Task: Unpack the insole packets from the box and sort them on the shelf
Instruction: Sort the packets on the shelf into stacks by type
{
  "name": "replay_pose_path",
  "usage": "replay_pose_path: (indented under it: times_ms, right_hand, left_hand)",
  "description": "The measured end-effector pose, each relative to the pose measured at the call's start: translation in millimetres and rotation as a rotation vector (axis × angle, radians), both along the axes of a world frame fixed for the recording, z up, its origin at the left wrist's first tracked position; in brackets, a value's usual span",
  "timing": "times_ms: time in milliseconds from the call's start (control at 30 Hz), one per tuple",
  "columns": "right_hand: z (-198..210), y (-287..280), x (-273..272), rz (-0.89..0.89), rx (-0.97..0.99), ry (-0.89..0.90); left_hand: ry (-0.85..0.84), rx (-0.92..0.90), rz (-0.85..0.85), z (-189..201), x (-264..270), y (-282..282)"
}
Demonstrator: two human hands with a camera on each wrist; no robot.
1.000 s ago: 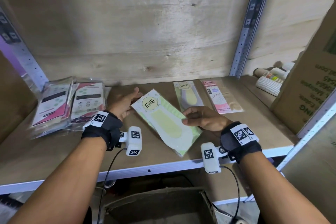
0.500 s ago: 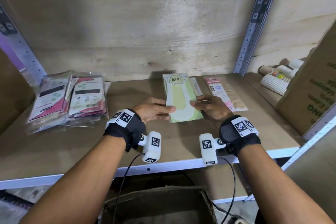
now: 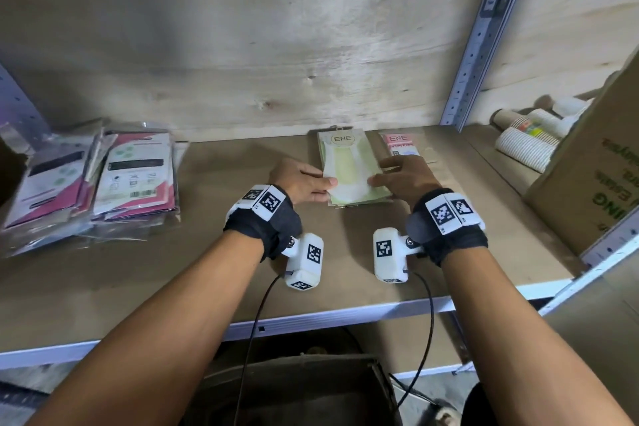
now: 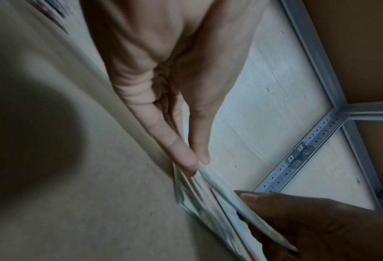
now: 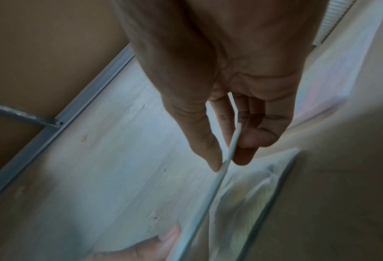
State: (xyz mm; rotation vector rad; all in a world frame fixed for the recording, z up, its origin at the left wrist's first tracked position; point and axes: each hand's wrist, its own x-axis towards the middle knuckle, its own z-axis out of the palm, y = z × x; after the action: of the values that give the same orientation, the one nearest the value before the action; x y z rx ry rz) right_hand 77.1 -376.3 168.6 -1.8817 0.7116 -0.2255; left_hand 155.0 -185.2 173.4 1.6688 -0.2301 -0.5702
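At the fingertips first: left hand (image 3: 300, 180) pinches the near-left edge of the green ENE packet (image 3: 349, 168), thumb on top & fingers under (the left wrist view shows thumb & forefinger closed on the thin edge). Right hand (image 3: 406, 176) does the same on the near-right edge; right wrist view has the packet's edge clamped btwn thumb & fingers.

Change vs. a second ago: the packet was slanted mid-shelf then, away from the other green one. Half a sec later it was squared up over that one, and now it sits further back, its top near the plywood back wall (image 3: 276, 45), on what looks like a small green stack. Both hands haven't let go. Judgement: this packet is as good as sorted, release is next, then back to the box (image 3: 294, 391) below for more.

Outward: pink ENE packet (image 3: 397, 143) lies just beside the green pile on its right, partly hidden by the right hand. Well apart at the left, a loose heap of pink-and-white packets (image 3: 103, 176) in clear wrap. Shelf (image 3: 207, 270) is a brown board w/ a pale metal front rail, a perforated upright (image 3: 473, 55) at right. Past it, paper cup sleeves (image 3: 525, 145) & a brown carton (image 3: 594, 190).
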Motion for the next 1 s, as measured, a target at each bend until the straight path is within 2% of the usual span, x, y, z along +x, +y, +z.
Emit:
replay_pose_path:
  times_ms: [167, 267, 533, 633, 733, 833, 933, 1000]
  right_hand:
    - [6, -7, 5, -0.058, -0.12, 0.047]
    - [7, -6, 4, -0.02, -0.183, 0.107]
    - [7, -5, 2, 0.029, -0.21, 0.165]
    - [8, -4, 2, 0.036, -0.218, 0.164]
    - [9, -3, 2, 0.036, -0.225, 0.163]
    - [9, -2, 1, 0.037, -0.217, 0.162]
    - [10, -2, 0, 0.035, -0.224, 0.17]
    - [11, -1, -1, 0.041, -0.225, 0.172]
  left_hand:
    - [0.064, 0.01, 0.004, 3, 2, -16]
    - [0.133, 0.052, -0.014, 5, 1, -23]
    - [0.141, 0.119, 0.02, 8, -2, -27]
    - [0.152, 0.139, -0.03, 5, 5, -24]
    - [0.178, 0.076, -0.09, 0, 11, -15]
    - [0.15, 0.103, -0.078, 1, 8, -19]
    - [-0.019, 0.166, -0.015, -2, 7, -25]
    - [-0.024, 0.163, -0.029, -2, 5, -25]
